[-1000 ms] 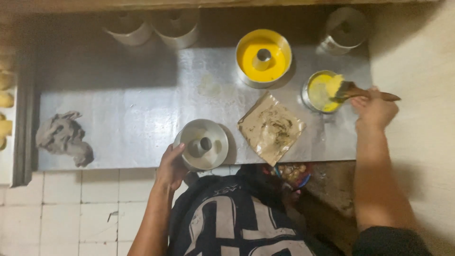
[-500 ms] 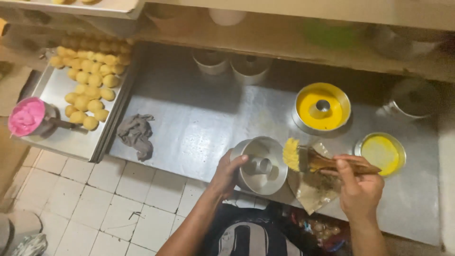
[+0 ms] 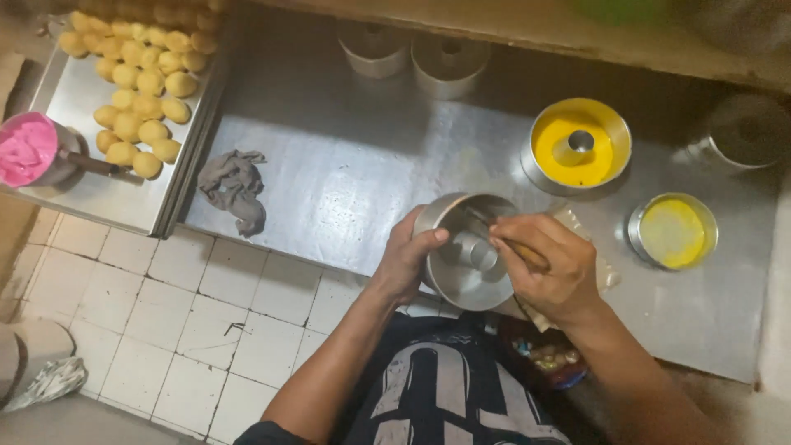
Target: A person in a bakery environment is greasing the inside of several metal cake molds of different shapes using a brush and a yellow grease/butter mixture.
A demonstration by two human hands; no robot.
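A: Where is the empty round metal ring mould point(image 3: 470, 255)?

B: At the near edge of the steel bench point(image 3: 329, 181), with the left hand point(image 3: 408, 262) clasped round its rim.

A: And the right hand point(image 3: 548, 268)?

B: Closed on a wooden-handled brush point(image 3: 504, 239), bristles inside the mould.

A: Anything close by?

B: 1 ring mould filled with yellow batter point(image 3: 579, 148), a small tin of yellow grease point(image 3: 673, 231) and a grey rag point(image 3: 235, 188).

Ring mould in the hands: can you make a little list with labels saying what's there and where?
left hand: grips rim of empty metal ring mould
right hand: holds brush inside that mould
yellow-filled ring mould: behind, on metal table
small tin of yellow grease: right
grey rag: left
tray of dough balls: far left
pink bowl: on tray
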